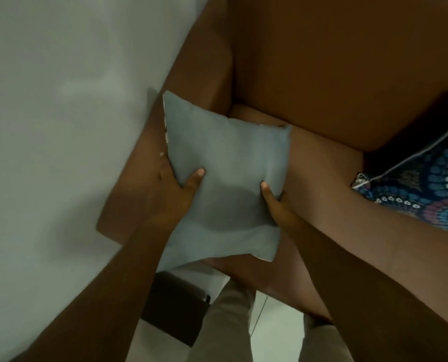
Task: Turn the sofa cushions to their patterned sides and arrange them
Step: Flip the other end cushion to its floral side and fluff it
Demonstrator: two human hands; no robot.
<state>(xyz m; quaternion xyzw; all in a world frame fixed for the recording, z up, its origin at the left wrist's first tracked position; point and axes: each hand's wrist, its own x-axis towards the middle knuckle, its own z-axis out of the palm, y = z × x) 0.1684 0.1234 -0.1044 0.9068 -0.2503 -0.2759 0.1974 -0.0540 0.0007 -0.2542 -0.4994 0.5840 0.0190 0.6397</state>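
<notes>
A small grey cushion point(225, 184) is held up over the left end of a brown sofa point(335, 74), above the junction of the armrest point(191, 82) and the seat point(319, 168). Its plain grey side faces the camera. A thin sliver of patterned fabric shows along its left edge and at the lower right corner, so the patterned side faces away, toward the sofa. The cushion is roughly square and tilted; its top left corner points up toward the armrest, and its slightly longer run goes from that corner down toward the person.

The left hand point(175, 192) grips the left edge about midway down, thumb pressed on the grey face and the fingers wrapped behind out of sight. The right hand point(275, 202) clamps the right edge at a similar height, thumb on the front and the fingers hidden behind. Most of the cushion's face lies between the two hands, with the upper half rising beyond them and the lower edge sagging below the wrists.

A second cushion point(421, 189), showing a blue and red mandala pattern with light piping, lies on the seat toward its right side, well apart from the held one. A pale wall point(60, 100) stands left of the armrest.
</notes>
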